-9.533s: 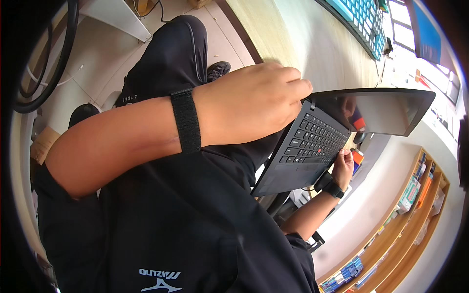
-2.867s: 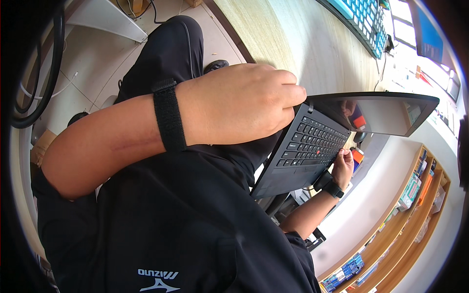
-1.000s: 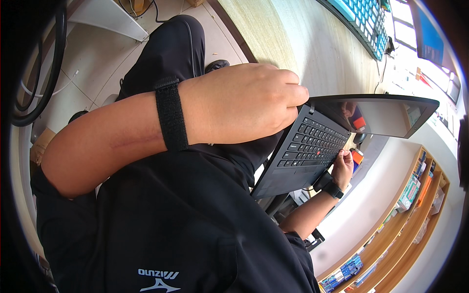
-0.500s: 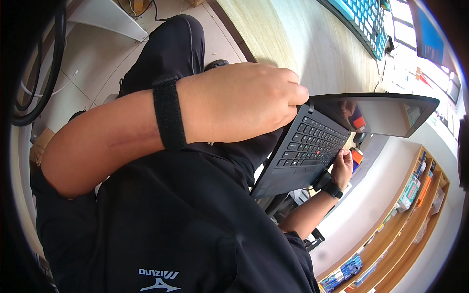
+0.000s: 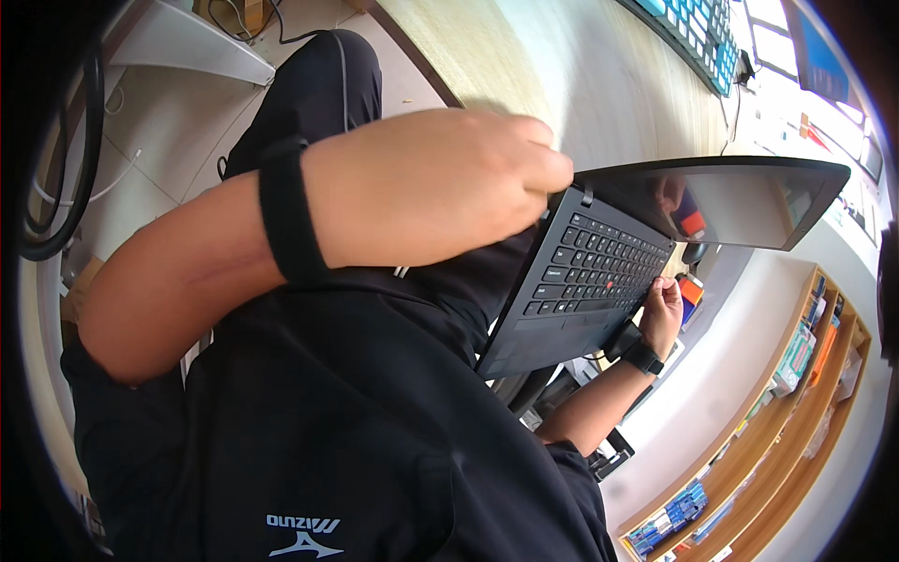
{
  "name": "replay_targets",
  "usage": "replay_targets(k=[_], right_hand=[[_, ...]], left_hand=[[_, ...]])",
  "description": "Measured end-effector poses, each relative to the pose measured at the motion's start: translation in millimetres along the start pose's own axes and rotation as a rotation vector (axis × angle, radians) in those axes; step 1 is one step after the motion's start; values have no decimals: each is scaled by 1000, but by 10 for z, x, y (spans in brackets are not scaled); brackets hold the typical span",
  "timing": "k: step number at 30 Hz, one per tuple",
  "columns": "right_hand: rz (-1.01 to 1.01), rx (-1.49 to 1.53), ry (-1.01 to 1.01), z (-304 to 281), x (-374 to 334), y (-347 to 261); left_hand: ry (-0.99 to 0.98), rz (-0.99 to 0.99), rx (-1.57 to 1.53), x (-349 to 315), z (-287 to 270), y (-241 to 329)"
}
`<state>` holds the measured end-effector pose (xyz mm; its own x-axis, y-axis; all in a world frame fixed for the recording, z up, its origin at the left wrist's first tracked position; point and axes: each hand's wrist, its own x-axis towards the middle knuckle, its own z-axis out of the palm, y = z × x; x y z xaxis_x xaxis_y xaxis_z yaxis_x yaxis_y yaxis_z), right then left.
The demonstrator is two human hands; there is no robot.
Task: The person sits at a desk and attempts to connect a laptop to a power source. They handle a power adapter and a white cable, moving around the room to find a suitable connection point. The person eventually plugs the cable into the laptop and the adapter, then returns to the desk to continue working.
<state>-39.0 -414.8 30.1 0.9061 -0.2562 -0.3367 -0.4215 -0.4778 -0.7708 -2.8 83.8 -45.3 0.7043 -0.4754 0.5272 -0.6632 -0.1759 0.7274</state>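
An open black laptop [image 5: 609, 267] with a small red pointing nub on its keyboard stands tilted at the desk's edge, over my lap. My left hand [image 5: 468, 183] is closed at the laptop's left side, close to the hinge. Its back faces up and hides most of the fingers, so what it holds there cannot be made out. On the opposite side, my right hand [image 5: 663, 314] has its fingers pinched together at the laptop's right edge. The dark screen [image 5: 740, 201] leans far back and reflects a hand and an orange patch.
The wooden desk [image 5: 552, 66] carries a blue-and-white keyboard [image 5: 702, 42] at the far side. Beyond my right hand are an orange-and-blue box [image 5: 691, 295] and a black mouse [image 5: 693, 253]. Wooden shelves [image 5: 777, 440] hold packages. Black cables [image 5: 89, 187] hang at the left.
My left hand has shifted slightly left, away from the laptop's hinge. The right hand stays at the laptop's right edge. The whole view has moved a little.
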Motion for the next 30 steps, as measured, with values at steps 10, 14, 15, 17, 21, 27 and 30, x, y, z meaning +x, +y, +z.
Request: replay_targets(k=[10,14,15,17,21,27,30], right_hand=[[-18,-26,-9,-27,15,6],[-18,-1,-7,5,39,5],[-20,10,2,9,41,23],[-13,-2,1,-13,43,41],[-19,-14,-5,19,17,-22],[-11,-42,-6,6,17,-20],[-16,-34,-13,25,15,-41]], left_hand=[[13,-29,-30,7,-41,-16],[-23,20,39,34,-67,29],[-26,28,46,39,-60,30],[-12,51,59,52,-45,30],[-52,63,89,29,-80,42],[-43,43,102,22,-42,75],[-28,47,108,16,-17,71]])
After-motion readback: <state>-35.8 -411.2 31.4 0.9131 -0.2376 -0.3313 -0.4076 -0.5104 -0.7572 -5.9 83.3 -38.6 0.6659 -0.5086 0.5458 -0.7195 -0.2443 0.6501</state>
